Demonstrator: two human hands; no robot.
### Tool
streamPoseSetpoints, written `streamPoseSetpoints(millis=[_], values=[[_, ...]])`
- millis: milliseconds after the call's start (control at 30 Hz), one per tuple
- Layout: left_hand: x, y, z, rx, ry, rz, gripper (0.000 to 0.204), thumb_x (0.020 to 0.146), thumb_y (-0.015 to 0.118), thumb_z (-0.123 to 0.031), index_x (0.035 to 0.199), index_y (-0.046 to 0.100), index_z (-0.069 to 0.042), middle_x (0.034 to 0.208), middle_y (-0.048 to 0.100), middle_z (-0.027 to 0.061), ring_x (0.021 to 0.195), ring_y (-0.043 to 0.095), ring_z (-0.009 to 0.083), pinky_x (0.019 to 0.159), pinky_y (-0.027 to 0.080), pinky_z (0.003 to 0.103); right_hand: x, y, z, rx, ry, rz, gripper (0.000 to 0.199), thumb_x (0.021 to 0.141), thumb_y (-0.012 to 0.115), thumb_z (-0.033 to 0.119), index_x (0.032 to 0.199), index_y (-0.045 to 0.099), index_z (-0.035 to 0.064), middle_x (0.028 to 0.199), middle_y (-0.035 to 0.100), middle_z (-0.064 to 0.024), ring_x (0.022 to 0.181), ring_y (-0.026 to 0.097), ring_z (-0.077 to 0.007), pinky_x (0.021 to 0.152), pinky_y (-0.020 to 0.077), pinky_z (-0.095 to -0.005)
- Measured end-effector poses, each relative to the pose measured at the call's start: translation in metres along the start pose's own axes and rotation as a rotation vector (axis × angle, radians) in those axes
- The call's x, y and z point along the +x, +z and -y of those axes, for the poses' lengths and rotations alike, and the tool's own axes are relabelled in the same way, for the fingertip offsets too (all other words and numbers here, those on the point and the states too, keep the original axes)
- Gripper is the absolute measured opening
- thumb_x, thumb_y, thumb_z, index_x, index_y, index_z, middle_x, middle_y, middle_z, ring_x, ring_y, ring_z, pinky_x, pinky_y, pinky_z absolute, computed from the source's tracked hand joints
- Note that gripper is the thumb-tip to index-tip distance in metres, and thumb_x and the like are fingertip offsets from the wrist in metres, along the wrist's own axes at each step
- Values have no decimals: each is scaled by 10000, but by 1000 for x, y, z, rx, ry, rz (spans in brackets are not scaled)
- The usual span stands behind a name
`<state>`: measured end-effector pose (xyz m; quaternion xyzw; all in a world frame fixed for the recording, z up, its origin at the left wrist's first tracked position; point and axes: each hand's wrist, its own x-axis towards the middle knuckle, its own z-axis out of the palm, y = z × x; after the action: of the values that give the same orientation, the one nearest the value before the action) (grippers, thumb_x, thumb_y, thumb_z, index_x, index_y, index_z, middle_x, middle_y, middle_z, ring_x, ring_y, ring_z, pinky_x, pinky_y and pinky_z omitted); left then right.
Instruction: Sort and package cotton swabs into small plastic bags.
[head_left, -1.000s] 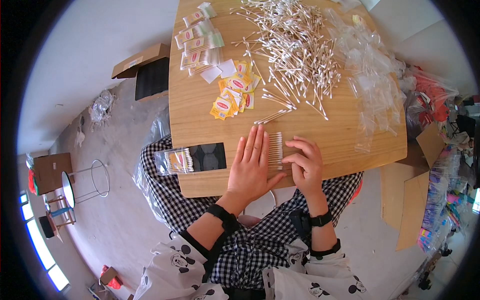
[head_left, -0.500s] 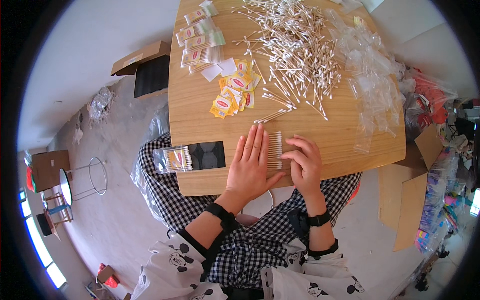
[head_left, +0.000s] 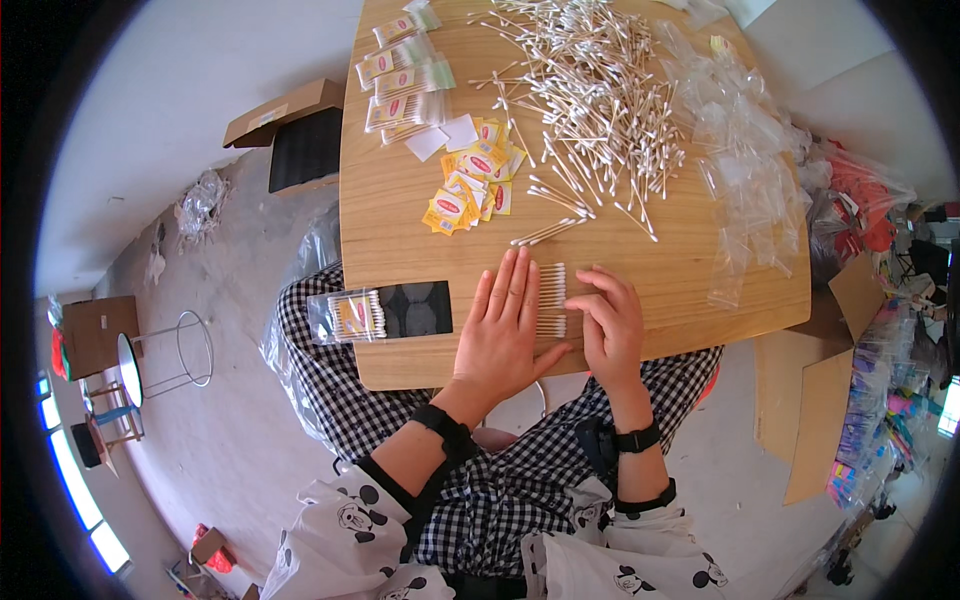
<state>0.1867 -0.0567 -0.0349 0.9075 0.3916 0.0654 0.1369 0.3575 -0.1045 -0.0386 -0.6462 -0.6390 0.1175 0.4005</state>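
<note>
A small row of cotton swabs [head_left: 552, 297] lies side by side near the front edge of the wooden table [head_left: 400, 220]. My left hand [head_left: 503, 327] rests flat on the table, fingers together, against the left side of that row. My right hand [head_left: 610, 325] lies on the row's right side, fingers bent over the swab tips. Neither hand grips anything. A big loose heap of cotton swabs [head_left: 590, 110] covers the far middle of the table. Yellow and red paper labels [head_left: 465, 185] lie left of the heap.
A filled clear packet of swabs [head_left: 350, 315] sits on a black mat [head_left: 415, 308] at the table's left front edge. More filled packets [head_left: 400, 75] lie far left, empty clear bags [head_left: 745, 160] at the right. Cardboard boxes [head_left: 290, 130] stand on the floor.
</note>
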Motion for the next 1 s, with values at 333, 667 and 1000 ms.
streamPoseSetpoints(millis=[333,667,1000], values=[[0,0,0,2,-2,-1,1007,902,508,-658,1511,245,101,1605,210,258,1521,157,345,1231,118,463,-2,0,-2,-6,-6,19,172,816,583,-36,898,681,78,1179,644,-104,1176,577,-341,970,457,-432],[0,-1,1,-21,-9,-5,971,920,470,-654,1499,282,103,1606,221,248,1520,162,341,1224,149,460,2,2,1,-60,2,24,190,823,590,-15,942,687,96,1199,634,-100,1181,569,-343,977,454,-441],[-1,2,1,-44,-14,-15,1020,894,499,-681,1503,264,102,1605,211,258,1518,166,345,1227,146,463,8,13,-5,39,22,-25,195,789,560,-73,859,669,73,1203,628,-106,1108,570,-329,937,453,-423]])
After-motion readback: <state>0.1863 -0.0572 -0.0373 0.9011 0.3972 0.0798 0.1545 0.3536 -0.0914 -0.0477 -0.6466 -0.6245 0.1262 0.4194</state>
